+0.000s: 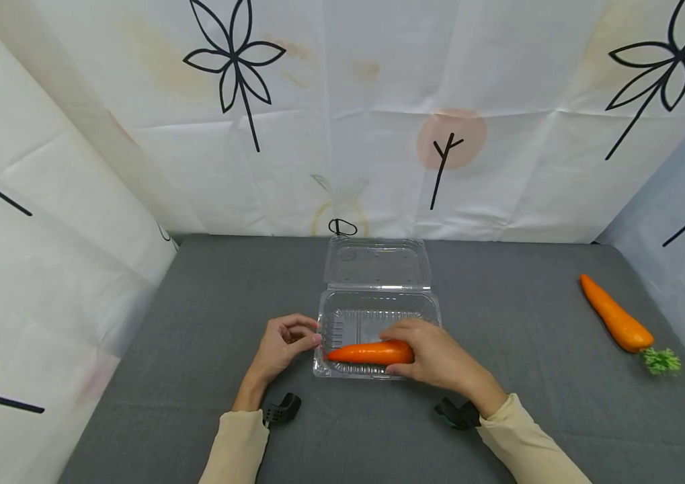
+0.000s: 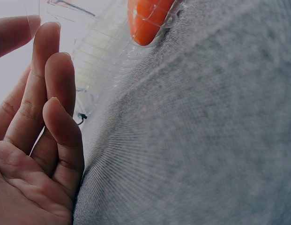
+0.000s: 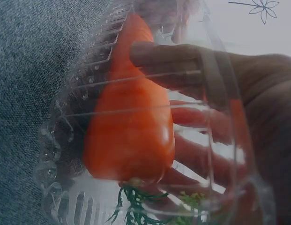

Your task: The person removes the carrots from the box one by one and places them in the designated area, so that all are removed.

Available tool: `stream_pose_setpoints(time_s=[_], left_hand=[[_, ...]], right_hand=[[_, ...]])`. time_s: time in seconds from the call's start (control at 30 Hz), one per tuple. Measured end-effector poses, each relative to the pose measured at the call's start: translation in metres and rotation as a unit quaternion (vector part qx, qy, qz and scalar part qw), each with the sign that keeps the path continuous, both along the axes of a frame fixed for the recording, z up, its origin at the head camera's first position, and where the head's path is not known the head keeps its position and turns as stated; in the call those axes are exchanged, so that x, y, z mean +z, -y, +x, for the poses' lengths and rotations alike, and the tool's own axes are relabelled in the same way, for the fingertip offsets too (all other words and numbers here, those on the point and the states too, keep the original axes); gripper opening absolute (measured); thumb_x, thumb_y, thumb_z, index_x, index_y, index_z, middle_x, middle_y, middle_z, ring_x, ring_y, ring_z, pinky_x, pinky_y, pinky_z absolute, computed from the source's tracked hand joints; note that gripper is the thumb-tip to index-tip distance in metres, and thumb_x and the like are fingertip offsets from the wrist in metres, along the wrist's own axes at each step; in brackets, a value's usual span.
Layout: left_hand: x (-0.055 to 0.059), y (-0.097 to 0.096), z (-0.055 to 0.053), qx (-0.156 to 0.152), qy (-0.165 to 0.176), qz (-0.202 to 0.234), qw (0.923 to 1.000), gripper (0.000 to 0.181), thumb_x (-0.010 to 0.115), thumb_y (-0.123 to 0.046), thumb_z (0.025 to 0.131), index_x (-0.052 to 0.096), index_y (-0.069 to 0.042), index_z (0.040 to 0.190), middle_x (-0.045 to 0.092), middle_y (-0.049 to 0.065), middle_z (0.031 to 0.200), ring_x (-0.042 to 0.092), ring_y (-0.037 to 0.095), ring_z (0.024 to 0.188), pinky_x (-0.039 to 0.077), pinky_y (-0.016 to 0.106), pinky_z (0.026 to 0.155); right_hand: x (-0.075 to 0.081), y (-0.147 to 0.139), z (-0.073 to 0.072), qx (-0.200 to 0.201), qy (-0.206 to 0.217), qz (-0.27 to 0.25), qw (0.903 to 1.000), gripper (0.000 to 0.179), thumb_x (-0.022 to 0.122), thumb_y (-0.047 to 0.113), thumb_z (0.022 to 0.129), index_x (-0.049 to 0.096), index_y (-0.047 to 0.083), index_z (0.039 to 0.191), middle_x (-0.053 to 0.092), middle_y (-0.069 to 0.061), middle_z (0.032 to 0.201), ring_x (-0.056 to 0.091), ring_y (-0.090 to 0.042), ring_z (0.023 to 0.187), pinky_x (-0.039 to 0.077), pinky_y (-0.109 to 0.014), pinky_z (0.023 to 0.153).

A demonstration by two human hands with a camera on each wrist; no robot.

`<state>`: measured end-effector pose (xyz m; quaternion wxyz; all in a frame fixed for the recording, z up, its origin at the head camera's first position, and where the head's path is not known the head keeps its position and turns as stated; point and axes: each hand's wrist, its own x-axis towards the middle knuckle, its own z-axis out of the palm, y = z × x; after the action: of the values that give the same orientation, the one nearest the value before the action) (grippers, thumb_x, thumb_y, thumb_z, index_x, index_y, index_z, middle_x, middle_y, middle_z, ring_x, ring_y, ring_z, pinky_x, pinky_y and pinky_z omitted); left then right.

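A clear plastic clamshell container [image 1: 378, 302] sits with its lid [image 1: 378, 263] folded back toward the curtain. Inside, along the near side, lies an orange carrot [image 1: 366, 353], its tip pointing left. My right hand [image 1: 439, 353] reaches in and grips the carrot's thick end, thumb on the near side. Through the clear wall, the right wrist view shows the carrot [image 3: 131, 122] with green leaves [image 3: 133, 206] at its top. At the container's left rim, my left hand [image 1: 288, 343] pinches the edge between thumb and forefinger, the other fingers loosely bent.
A second carrot [image 1: 617, 316] with a green leafy top [image 1: 661, 361] lies at the table's right side. Grey cloth [image 1: 227, 289] covers the table. White patterned curtains [image 1: 378, 134] stand behind and at both sides.
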<state>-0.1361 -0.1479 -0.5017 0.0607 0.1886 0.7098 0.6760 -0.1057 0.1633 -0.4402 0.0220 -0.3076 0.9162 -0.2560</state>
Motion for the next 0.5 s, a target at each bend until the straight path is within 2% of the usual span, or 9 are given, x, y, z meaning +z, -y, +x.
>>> stream_pose_setpoints(time_s=[0.3,0.5], left_hand=[[0.0004,-0.0004,0.0003,0.001,0.008,0.003,1.0,0.019,0.074,0.002,0.088,0.069,0.009,0.104,0.073,0.002,0.08,0.067,0.021,0.07,0.053,0.026,0.067],[-0.0002,0.0001,0.0,-0.002,-0.001,0.003,1.0,0.018,0.073,0.002,0.089,0.068,0.01,0.105,0.073,0.005,0.08,0.067,0.021,0.069,0.053,0.027,0.067]], right_hand=[[-0.0017,0.0034,-0.0011,-0.004,0.008,0.017,0.9998,0.048,0.09,0.024,0.077,0.073,0.008,0.119,0.069,-0.006,0.118,0.064,-0.028,0.11,0.05,-0.05,0.093],[-0.0022,0.0044,-0.0022,-0.006,0.006,0.024,0.9997,0.047,0.09,0.021,0.077,0.073,0.007,0.119,0.069,-0.005,0.113,0.065,-0.025,0.102,0.051,-0.048,0.087]])
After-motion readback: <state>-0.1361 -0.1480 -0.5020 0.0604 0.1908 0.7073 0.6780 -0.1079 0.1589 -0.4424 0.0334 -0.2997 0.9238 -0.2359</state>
